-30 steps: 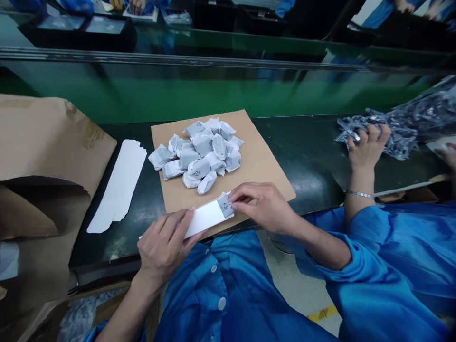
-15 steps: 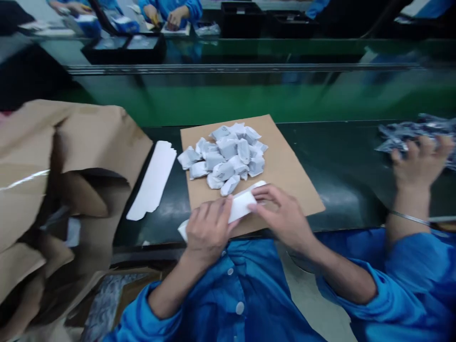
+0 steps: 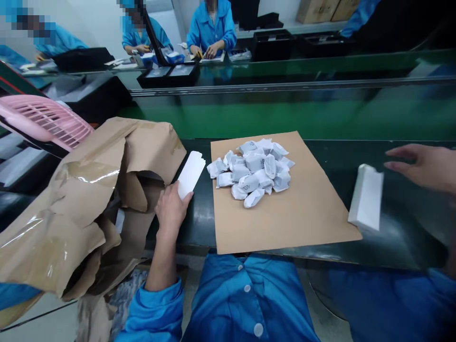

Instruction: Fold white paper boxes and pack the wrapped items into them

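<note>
Here's my left hand point(image 3: 171, 210), raised with the wrist low by the table point(image 3: 409, 240) edge, fingers pinching the bottom end of a white card strip point(image 3: 191, 175), right beside the torn brown paper wrapping point(image 3: 89, 199). Over on the right, my right hand point(image 3: 425, 166) stretches out flat, fingers open, just beside a white carton point(image 3: 366, 197) standing tilted on the table. Between my hands, paper-wrapped pieces point(image 3: 253, 168) sit heaped on a brown cardboard sheet point(image 3: 285, 228).

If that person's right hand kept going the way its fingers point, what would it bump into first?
Most likely the white folded paperboard carton standing just ahead of the right hand. Depth is hard to judge here, so the hand might pass just above the carton's top end.
</note>
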Tool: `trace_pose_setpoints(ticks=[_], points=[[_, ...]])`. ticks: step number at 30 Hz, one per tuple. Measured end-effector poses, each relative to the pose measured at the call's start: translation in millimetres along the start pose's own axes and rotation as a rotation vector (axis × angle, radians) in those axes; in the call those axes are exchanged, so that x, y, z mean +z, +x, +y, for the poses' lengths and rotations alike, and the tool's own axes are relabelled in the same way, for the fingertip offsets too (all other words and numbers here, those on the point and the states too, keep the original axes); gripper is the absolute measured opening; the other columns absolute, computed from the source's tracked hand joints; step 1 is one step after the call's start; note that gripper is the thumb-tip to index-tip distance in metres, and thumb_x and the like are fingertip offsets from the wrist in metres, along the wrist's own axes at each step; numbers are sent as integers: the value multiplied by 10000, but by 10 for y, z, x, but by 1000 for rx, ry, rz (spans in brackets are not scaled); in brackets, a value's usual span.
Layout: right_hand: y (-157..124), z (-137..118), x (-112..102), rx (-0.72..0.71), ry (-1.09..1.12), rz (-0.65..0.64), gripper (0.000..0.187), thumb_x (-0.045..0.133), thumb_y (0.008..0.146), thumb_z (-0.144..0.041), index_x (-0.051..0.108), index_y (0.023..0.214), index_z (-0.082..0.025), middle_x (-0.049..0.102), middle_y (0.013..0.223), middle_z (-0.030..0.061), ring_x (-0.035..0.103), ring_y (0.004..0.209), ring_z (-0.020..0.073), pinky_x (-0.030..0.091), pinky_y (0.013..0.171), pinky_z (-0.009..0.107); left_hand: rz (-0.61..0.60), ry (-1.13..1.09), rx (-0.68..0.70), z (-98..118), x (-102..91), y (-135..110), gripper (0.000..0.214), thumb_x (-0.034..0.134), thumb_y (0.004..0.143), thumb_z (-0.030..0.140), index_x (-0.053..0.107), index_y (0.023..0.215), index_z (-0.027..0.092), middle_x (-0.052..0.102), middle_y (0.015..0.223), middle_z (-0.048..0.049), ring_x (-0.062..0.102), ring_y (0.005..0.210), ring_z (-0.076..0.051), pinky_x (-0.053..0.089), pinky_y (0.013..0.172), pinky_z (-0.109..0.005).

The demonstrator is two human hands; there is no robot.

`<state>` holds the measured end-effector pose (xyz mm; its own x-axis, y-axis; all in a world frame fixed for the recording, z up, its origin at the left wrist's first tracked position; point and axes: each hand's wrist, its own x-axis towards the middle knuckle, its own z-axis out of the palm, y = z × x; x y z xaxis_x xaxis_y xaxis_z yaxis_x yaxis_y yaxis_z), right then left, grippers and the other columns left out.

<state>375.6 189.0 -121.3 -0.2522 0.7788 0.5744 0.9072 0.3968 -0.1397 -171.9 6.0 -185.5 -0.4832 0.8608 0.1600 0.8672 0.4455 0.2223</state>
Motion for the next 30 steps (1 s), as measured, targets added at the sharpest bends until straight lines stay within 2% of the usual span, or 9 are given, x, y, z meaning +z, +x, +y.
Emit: trace_pose_setpoints(ticks=[3,7,9,11,15,19,22,25,30], points=[[-91,-931,48,6,-86,-19,646,361,882,-702,737,943,-180,703,752,170,682,716,293,433,553,405,62,-20,-48,0,-41,-23,546,560,859,462,554,1318,165,644,1209,-202,594,1080,-399,505,827,-527],[-591,-2575,135,-65,611,-210,267,507,950,-367,649,1117,-214,711,1079,99,663,1016,248,522,879,417,234,-71,-50,114,-113,-244,599,549,871,470,497,1369,141,612,1262,-199,572,1132,-376,477,921,-529],[-764,-3192,240,52,984,-458,476,574,921,-367,468,1357,-207,639,1254,107,645,1074,217,546,860,350,360,-191,40,282,-92,-483,694,614,833,472,431,1416,143,591,1276,-194,554,1162,-352,462,966,-512],[-788,-3513,352,153,1229,-470,549,568,917,-360,374,1399,-184,584,1324,122,619,1108,209,542,835,308,381,-381,156,467,-60,-771,832,692,779,451,336,1472,159,571,1272,-192,562,1146,-324,493,933,-471],[-582,-3311,318,-14,1170,-636,101,517,911,-235,563,969,-166,661,908,26,603,806,153,471,664,240,190,-859,191,574,-198,-1122,930,707,776,436,202,1522,203,577,1264,-168,637,1040,-257,561,792,-357],[-466,-2860,21,-430,857,-963,55,543,895,-198,580,867,-169,615,758,-5,549,672,132,399,588,233,-8,-865,207,400,-563,-948,416,677,805,431,653,1154,207,719,901,-40,673,775,-193,547,647,-269],[-597,-2831,-82,-438,567,-780,350,563,922,-327,545,1228,-158,664,986,87,607,868,221,468,720,321,-153,-745,183,373,-676,-776,239,687,793,431,716,837,198,691,712,5,629,644,-159,500,558,-238],[-813,-2945,-60,-438,344,-493,745,642,867,-416,331,1452,-76,602,1173,187,573,1008,310,479,830,441,-183,-846,160,425,-630,-699,272,632,837,442,695,882,181,693,767,-9,619,677,-151,487,572,-235],[-929,-2912,-7,-647,312,-395,542,540,907,-276,420,1383,-46,599,1186,195,561,1010,307,483,819,433,-705,-856,331,393,-626,-596,277,605,869,410,657,999,170,640,636,20,556,574,-107,431,519,-200]])
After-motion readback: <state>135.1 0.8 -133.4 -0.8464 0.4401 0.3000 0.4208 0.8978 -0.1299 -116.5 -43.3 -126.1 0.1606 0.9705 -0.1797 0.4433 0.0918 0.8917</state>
